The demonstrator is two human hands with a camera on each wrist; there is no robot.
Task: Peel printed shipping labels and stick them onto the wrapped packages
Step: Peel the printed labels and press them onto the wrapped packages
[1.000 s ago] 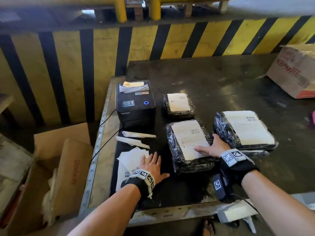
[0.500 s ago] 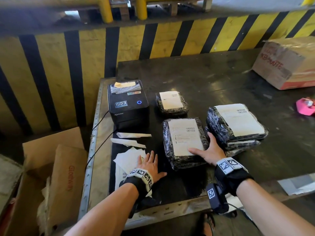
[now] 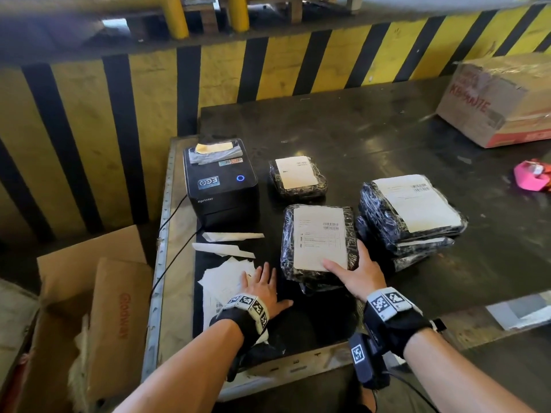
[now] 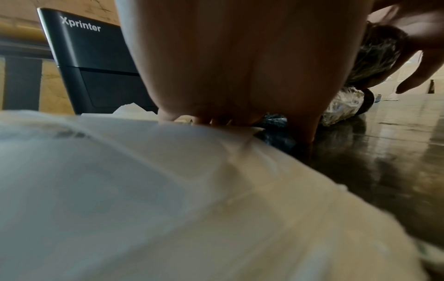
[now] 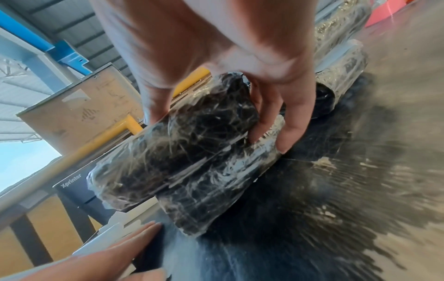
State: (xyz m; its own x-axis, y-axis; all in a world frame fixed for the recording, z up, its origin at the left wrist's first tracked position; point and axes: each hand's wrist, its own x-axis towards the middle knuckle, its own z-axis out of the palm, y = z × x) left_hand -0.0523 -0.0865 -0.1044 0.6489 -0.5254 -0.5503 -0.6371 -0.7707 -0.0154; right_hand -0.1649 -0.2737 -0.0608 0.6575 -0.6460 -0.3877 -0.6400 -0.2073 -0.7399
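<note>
A black film-wrapped package (image 3: 319, 210) with a white shipping label (image 3: 320, 234) lies mid-table on top of another wrapped package (image 5: 221, 190). My right hand (image 3: 356, 268) grips its near right corner, thumb on the label and fingers (image 5: 288, 121) curled down the side. In the right wrist view the upper package (image 5: 180, 144) sits tilted on the lower one. My left hand (image 3: 262, 286) lies flat, fingers straight, on a loose pile of white label sheets (image 3: 223, 281), which also fills the left wrist view (image 4: 144, 190).
A black label printer (image 3: 220, 180) stands at the table's left. Two torn backing strips (image 3: 229, 242) lie before it. Labelled packages sit behind (image 3: 298, 177) and in a stack to the right (image 3: 411, 210). A cardboard box (image 3: 501, 99) and pink object (image 3: 533, 175) are far right.
My right hand has slid from the package's near edge round its right near corner and taken hold of it. The left hand stays flat on the sheets.
</note>
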